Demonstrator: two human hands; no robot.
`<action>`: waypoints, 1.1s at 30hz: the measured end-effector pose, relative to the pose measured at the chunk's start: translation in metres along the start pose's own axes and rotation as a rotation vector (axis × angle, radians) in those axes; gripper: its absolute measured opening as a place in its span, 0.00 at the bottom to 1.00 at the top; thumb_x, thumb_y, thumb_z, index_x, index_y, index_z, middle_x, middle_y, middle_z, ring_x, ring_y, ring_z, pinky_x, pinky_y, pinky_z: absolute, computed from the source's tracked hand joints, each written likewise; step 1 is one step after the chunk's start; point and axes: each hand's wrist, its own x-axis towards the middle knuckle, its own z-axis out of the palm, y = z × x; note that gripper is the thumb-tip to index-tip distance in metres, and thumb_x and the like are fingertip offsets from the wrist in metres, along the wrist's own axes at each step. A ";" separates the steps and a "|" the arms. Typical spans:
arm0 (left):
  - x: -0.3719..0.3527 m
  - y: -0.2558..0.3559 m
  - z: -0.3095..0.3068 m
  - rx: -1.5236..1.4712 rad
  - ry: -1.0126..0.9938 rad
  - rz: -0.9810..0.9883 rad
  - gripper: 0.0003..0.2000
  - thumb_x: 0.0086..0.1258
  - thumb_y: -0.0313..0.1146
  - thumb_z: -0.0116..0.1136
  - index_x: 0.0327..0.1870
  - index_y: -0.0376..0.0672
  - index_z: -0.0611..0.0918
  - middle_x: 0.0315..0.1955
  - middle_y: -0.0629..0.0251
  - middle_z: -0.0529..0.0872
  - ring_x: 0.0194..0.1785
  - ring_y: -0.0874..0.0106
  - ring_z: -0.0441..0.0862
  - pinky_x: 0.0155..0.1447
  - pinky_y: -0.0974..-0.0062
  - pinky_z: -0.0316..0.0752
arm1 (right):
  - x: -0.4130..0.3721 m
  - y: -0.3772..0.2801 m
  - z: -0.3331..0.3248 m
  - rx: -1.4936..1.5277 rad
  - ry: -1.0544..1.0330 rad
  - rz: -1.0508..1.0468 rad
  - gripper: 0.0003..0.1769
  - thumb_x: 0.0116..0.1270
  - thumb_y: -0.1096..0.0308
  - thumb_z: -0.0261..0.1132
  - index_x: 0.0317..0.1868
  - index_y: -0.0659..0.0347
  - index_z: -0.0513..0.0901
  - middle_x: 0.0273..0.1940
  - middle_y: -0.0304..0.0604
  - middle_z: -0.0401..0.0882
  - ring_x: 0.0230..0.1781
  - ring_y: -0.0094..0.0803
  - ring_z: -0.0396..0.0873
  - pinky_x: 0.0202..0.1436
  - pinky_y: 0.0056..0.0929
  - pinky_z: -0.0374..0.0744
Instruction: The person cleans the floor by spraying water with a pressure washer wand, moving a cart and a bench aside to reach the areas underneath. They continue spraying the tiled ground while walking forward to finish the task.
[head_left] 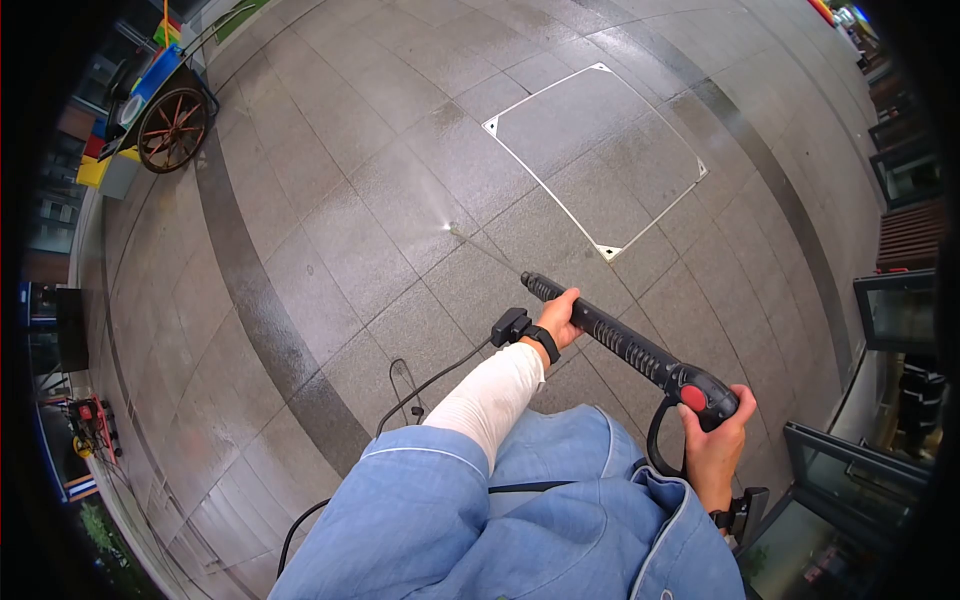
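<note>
A black pressure washer gun point(635, 348) with a red round part near its rear points forward and to the left over the paving. Near its front end, my left hand point(560, 316) is wrapped round the barrel. At the rear, my right hand point(718, 450) grips the handle; the trigger is hidden. From the nozzle a thin water jet point(485, 250) runs to the tiles, where it bursts into white spray point(449, 228). Both wrists wear black straps with small devices.
Wet grey tiles point(400, 320) surround me. A metal-framed hatch cover point(545, 183) lies flush ahead. A wooden-wheeled cart point(172, 130) stands at far left, a red-and-black machine point(90, 425) below it. Glass doors point(850, 470) stand at right. Black cable point(430, 382) runs beside my left arm.
</note>
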 end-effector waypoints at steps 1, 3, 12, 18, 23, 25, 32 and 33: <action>0.000 0.000 -0.001 0.002 -0.003 0.000 0.15 0.63 0.31 0.50 0.47 0.34 0.64 0.38 0.58 0.72 0.40 0.61 0.75 0.46 0.49 0.72 | 0.000 0.000 0.000 -0.003 0.004 0.000 0.34 0.46 0.71 0.71 0.52 0.61 0.60 0.37 0.55 0.75 0.38 0.48 0.77 0.41 0.35 0.73; -0.003 0.001 0.000 0.004 -0.004 0.000 0.15 0.63 0.31 0.50 0.47 0.34 0.64 0.37 0.58 0.72 0.40 0.61 0.75 0.46 0.49 0.72 | 0.000 -0.002 0.000 -0.012 0.008 -0.005 0.34 0.46 0.71 0.71 0.52 0.61 0.60 0.37 0.55 0.75 0.38 0.48 0.77 0.41 0.35 0.73; -0.004 0.003 0.004 0.026 0.006 0.002 0.15 0.66 0.34 0.47 0.47 0.35 0.66 0.40 0.57 0.72 0.42 0.61 0.75 0.48 0.54 0.72 | -0.002 -0.004 0.000 0.000 0.001 -0.001 0.34 0.46 0.71 0.71 0.52 0.61 0.60 0.37 0.55 0.74 0.37 0.49 0.76 0.41 0.35 0.73; -0.009 0.004 0.010 0.043 0.010 0.003 0.15 0.66 0.34 0.48 0.48 0.34 0.65 0.41 0.57 0.72 0.43 0.61 0.74 0.49 0.55 0.72 | -0.005 -0.002 0.002 -0.001 0.024 -0.013 0.35 0.46 0.71 0.71 0.52 0.62 0.60 0.36 0.55 0.74 0.37 0.48 0.76 0.41 0.34 0.73; -0.006 0.002 0.010 0.046 0.002 0.002 0.14 0.66 0.34 0.49 0.47 0.35 0.67 0.41 0.57 0.73 0.43 0.61 0.75 0.49 0.53 0.72 | -0.005 -0.007 0.002 0.032 0.022 0.008 0.35 0.46 0.71 0.71 0.52 0.62 0.60 0.37 0.54 0.74 0.37 0.48 0.76 0.41 0.34 0.72; -0.005 0.002 0.010 0.052 0.003 -0.007 0.14 0.66 0.34 0.48 0.47 0.35 0.67 0.40 0.58 0.73 0.42 0.61 0.75 0.49 0.53 0.72 | -0.005 -0.005 0.002 -0.004 0.037 -0.017 0.35 0.46 0.71 0.71 0.52 0.62 0.60 0.38 0.54 0.73 0.38 0.47 0.76 0.42 0.33 0.72; 0.000 0.001 0.008 0.057 -0.016 -0.035 0.14 0.66 0.35 0.48 0.46 0.35 0.67 0.39 0.58 0.73 0.42 0.60 0.75 0.48 0.54 0.73 | -0.004 -0.003 0.003 0.009 0.035 0.011 0.35 0.46 0.71 0.71 0.52 0.62 0.60 0.38 0.54 0.73 0.38 0.47 0.75 0.43 0.33 0.72; -0.001 0.001 0.008 0.058 -0.016 -0.035 0.14 0.66 0.35 0.48 0.46 0.35 0.67 0.39 0.58 0.73 0.42 0.60 0.75 0.48 0.54 0.73 | -0.003 -0.003 0.003 0.006 0.031 0.016 0.35 0.46 0.71 0.71 0.52 0.62 0.60 0.38 0.54 0.73 0.38 0.47 0.75 0.43 0.33 0.72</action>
